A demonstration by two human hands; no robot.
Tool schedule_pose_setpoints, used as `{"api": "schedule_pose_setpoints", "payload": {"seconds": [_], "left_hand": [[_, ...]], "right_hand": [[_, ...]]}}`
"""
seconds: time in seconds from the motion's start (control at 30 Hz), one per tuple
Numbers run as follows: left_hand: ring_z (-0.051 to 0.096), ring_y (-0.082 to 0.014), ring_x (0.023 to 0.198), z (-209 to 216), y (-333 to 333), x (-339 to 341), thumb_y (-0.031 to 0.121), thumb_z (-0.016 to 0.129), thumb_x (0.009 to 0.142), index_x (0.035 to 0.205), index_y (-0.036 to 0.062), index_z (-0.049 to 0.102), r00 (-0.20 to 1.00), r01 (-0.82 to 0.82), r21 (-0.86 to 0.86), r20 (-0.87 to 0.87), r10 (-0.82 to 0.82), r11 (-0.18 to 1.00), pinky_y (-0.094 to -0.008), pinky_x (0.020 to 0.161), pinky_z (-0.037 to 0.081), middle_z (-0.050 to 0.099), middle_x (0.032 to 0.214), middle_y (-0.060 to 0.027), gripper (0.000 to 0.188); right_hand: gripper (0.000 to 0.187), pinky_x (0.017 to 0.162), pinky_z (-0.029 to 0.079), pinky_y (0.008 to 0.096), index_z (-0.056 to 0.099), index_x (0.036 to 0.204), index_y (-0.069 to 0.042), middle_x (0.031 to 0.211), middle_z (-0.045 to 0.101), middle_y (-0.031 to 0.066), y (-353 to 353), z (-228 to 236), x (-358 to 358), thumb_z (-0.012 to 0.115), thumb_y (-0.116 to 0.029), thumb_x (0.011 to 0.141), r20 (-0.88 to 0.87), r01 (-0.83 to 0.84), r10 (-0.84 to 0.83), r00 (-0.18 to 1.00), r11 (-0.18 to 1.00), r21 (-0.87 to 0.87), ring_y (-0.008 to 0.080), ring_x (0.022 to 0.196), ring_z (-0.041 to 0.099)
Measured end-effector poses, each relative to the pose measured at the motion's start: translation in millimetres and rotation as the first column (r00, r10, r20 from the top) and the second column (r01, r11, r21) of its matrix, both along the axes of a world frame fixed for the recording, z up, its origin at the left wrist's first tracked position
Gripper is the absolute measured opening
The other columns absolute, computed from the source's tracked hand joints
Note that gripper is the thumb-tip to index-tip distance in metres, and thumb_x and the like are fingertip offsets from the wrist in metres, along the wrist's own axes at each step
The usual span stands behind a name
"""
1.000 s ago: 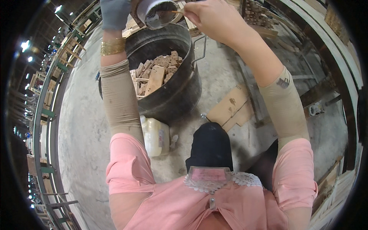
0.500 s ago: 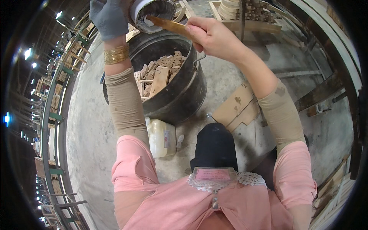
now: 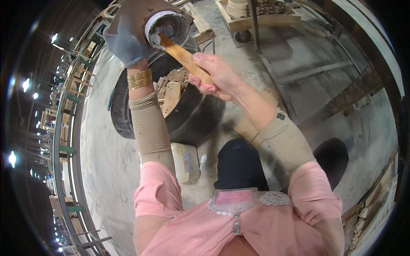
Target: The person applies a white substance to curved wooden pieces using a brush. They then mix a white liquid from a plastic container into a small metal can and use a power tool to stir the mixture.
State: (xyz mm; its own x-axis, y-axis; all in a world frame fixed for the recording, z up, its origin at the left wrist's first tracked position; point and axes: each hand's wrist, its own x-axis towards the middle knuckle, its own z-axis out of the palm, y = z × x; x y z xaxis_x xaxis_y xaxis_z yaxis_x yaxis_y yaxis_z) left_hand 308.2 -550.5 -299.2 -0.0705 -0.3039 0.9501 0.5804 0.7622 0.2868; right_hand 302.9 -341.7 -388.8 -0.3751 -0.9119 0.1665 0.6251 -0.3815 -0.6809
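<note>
My right hand (image 3: 215, 77) is closed around a flat, yellow-brown wooden stick (image 3: 181, 56). The stick's far end reaches into the mouth of a round can (image 3: 178, 27) smeared with white paste. The can is tipped so its opening faces me. Beside it, my left hand (image 3: 126, 42) in a grey glove lies against a brown panel (image 3: 134, 15); its fingers are partly hidden, so their grip is unclear. Below both hands stands a black tub (image 3: 200, 113) holding several drilled wooden blocks (image 3: 173, 91).
A pale plastic jug (image 3: 184, 162) stands on the concrete floor near my left forearm. Cardboard (image 3: 247, 132) lies under my right forearm. A wooden crate (image 3: 265, 21) with stacked curved parts stands at the far right. Dark metal frame bars (image 3: 350, 96) cross the right side; a green-legged conveyor (image 3: 64, 149) runs along the left.
My right hand has moved lower and to the left, with the stick now at a steeper slant. The can sits lower in view, and more of the brown panel shows.
</note>
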Motion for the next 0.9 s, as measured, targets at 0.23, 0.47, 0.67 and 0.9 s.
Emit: {"api": "schedule_pose_setpoints", "payload": {"seconds": [0.23, 0.47, 0.67, 0.9], "left_hand": [[0.06, -0.0187, 0.084, -71.8, 3.7, -33.8, 0.01, 0.059, 0.082, 0.095, -0.001, 0.054, 0.983, 0.166, 0.582, -0.029, -0.183, 0.796, -0.0306, 0.069, 0.051, 0.06, 0.095, -0.0115, 0.018], [0.061, -0.0218, 0.084, -114.6, 23.1, -49.7, 0.008, 0.058, 0.08, 0.104, -0.004, 0.053, 0.935, 0.277, 0.682, -0.031, -0.352, 0.677, -0.0316, 0.073, 0.051, 0.06, 0.097, -0.0134, 0.027], [0.057, -0.0107, 0.071, -214.1, 103.8, -48.0, 0.015, 0.066, 0.076, 0.09, -0.0028, 0.063, 0.747, 0.149, 0.51, 0.504, -0.434, 0.847, -0.0259, 0.065, 0.047, 0.065, 0.082, -0.0069, 0.023], [0.057, -0.0107, 0.07, -361.3, 103.5, -9.8, 0.017, 0.06, 0.079, 0.095, -0.0026, 0.062, 0.397, -0.163, 0.323, 0.887, -0.238, 0.932, -0.027, 0.064, 0.047, 0.064, 0.077, -0.0087, 0.025]], "right_hand": [[0.028, 0.03, 0.024, 0.0137, 0.049, 0.105, -0.004, 0.06, 0.043, 0.0002, 15.1, -44.0, 1.4, 0.038, -0.028, 0.094, 0.308, 0.046, -0.002, 0.951, 0.989, -0.138, 0.0015, 0.034, 0.028], [0.03, 0.032, 0.026, 0.0164, 0.047, 0.107, -0.005, 0.065, 0.054, 0.0059, 109.5, -108.7, -43.9, 0.036, -0.03, 0.095, 0.098, 0.469, -0.508, 0.856, 0.842, 0.268, 0.006, 0.035, 0.033], [0.031, 0.034, 0.03, 0.0211, 0.049, 0.104, -0.005, 0.065, 0.057, 0.0089, 153.4, -223.5, -33.6, 0.03, -0.027, 0.095, -0.321, 0.59, -0.539, 0.779, 0.456, 0.667, 0.0091, 0.039, 0.042], [0.039, 0.066, 0.048, 0.0355, 0.044, 0.128, -0.011, 0.074, 0.056, 0.0176, 127.0, -356.4, 0.8, 0.041, -0.023, 0.091, -0.85, 0.844, -0.086, 0.52, 0.2, 0.497, 0.0276, 0.07, 0.058]]}}
